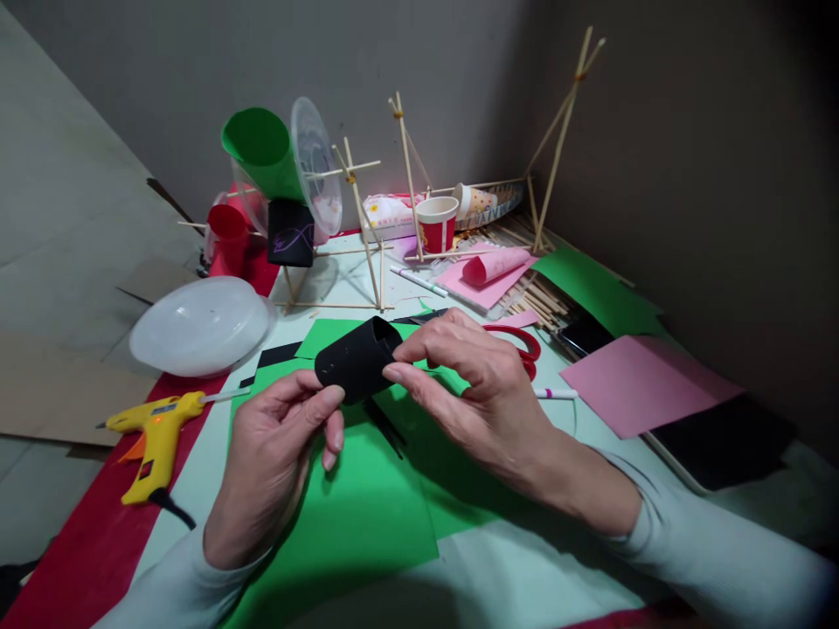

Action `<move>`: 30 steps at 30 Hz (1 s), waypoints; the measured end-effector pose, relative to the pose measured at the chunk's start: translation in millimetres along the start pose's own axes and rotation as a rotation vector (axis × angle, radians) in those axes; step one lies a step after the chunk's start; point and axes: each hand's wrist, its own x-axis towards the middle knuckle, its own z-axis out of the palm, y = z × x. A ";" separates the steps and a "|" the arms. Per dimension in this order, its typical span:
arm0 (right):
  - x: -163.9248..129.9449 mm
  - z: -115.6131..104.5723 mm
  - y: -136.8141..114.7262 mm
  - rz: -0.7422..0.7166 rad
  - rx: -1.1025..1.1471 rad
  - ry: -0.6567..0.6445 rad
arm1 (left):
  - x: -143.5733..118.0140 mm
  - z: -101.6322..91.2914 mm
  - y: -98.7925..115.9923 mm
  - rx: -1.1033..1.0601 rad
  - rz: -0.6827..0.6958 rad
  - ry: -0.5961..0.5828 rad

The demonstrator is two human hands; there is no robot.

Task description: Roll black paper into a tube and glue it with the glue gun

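Note:
A short tube of black paper (pixel 354 362) is held between my two hands above green paper sheets (pixel 367 489). My left hand (pixel 279 445) pinches its left end, thumb in front and fingers behind and below. With thumb and forefinger, my right hand (pixel 472 384) grips the rim at the tube's open right end. Thin black paper strips (pixel 385 428) lie on the green paper under the tube. Behind my right hand show the red handles of scissors (pixel 530 345), partly covered.
A yellow glue gun (pixel 157 437) and a white translucent bowl (pixel 203 325) are on the left. Behind stands a stick frame (pixel 364 218) carrying a green paper cup shape (pixel 259 144). A red paper cup (pixel 436 223), sticks (pixel 547 297) and pink paper (pixel 646 380) are farther right.

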 end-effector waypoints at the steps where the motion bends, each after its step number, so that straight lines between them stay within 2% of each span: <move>1: -0.2 0.1 -0.6 0.012 -0.006 -0.005 | 0.4 0.4 -0.3 0.002 -0.003 -0.002; 5: -1.2 1.3 -1.2 0.073 -0.029 -0.027 | 2.5 2.4 -1.8 -0.002 -0.022 -0.001; 9: -2.5 1.1 -0.4 0.062 -0.035 -0.033 | 4.5 3.1 -4.0 -0.007 -0.034 0.005; 17: -1.5 -0.7 -1.1 0.094 -0.101 -0.163 | 6.2 5.6 -3.8 0.049 -0.051 0.004; 27: -1.7 0.2 -0.4 0.150 -0.015 -0.132 | 8.2 1.8 -5.4 0.033 -0.087 0.033; 30: -1.5 0.9 0.6 0.223 0.020 -0.135 | 8.9 2.6 -4.6 -0.004 -0.076 0.021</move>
